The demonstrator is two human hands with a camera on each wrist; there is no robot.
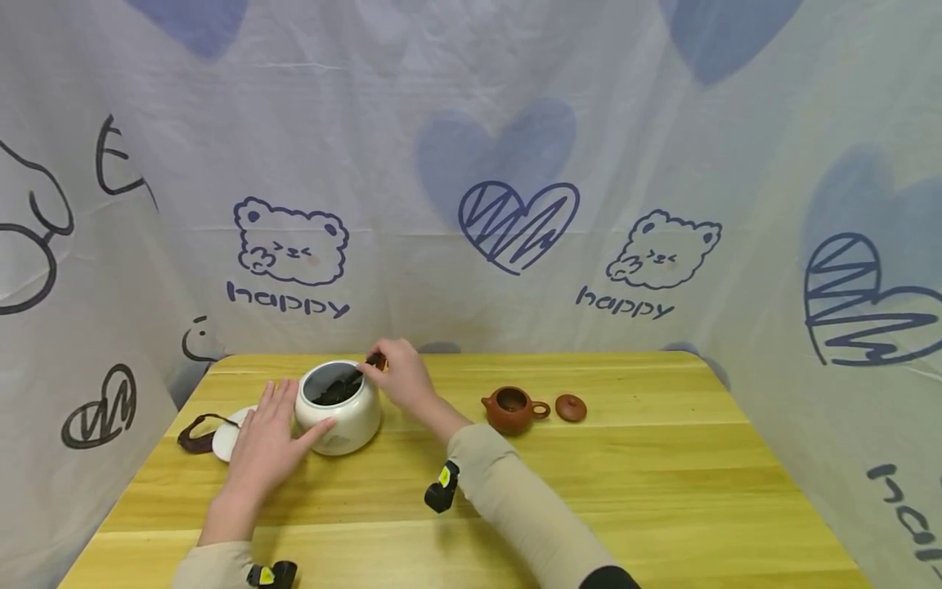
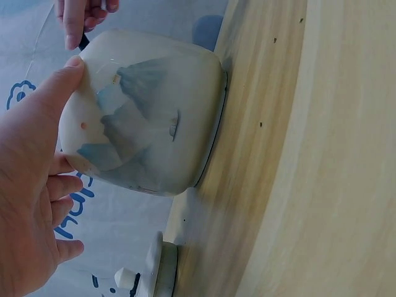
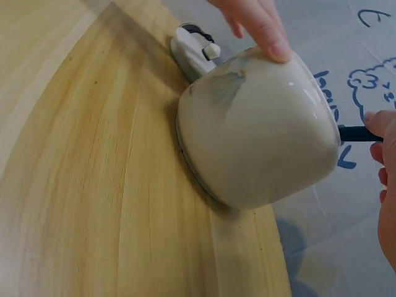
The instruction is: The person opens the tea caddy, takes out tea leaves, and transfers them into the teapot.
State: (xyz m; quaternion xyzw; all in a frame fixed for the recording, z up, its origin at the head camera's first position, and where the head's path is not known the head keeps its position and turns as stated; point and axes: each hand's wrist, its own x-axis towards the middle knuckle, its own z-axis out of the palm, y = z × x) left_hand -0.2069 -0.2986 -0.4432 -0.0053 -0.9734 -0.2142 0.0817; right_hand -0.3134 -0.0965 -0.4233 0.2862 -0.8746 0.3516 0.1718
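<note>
A white ceramic jar (image 1: 346, 429) with a blue-grey mountain picture stands uncovered at the left of the table. Dark loose leaves (image 1: 333, 394) show inside its mouth. My left hand (image 1: 268, 446) lies along the jar's left side, fingers mostly straight, its thumb at the front; the left wrist view shows the thumb tip near the rim. My right hand (image 1: 403, 378) is above the jar's right rim and pinches the dark handle of a slim scoop (image 3: 356, 133). The scoop slants down into the jar, where its lower end merges with the leaves.
The jar's white lid (image 1: 224, 442) lies left of my left hand, beside a dark brown corded item (image 1: 195, 442). Right of centre stand a small reddish-brown teapot (image 1: 510, 419), uncovered, and its round lid (image 1: 571, 408). A printed cloth (image 1: 397, 278) hangs behind the wooden table (image 1: 662, 491).
</note>
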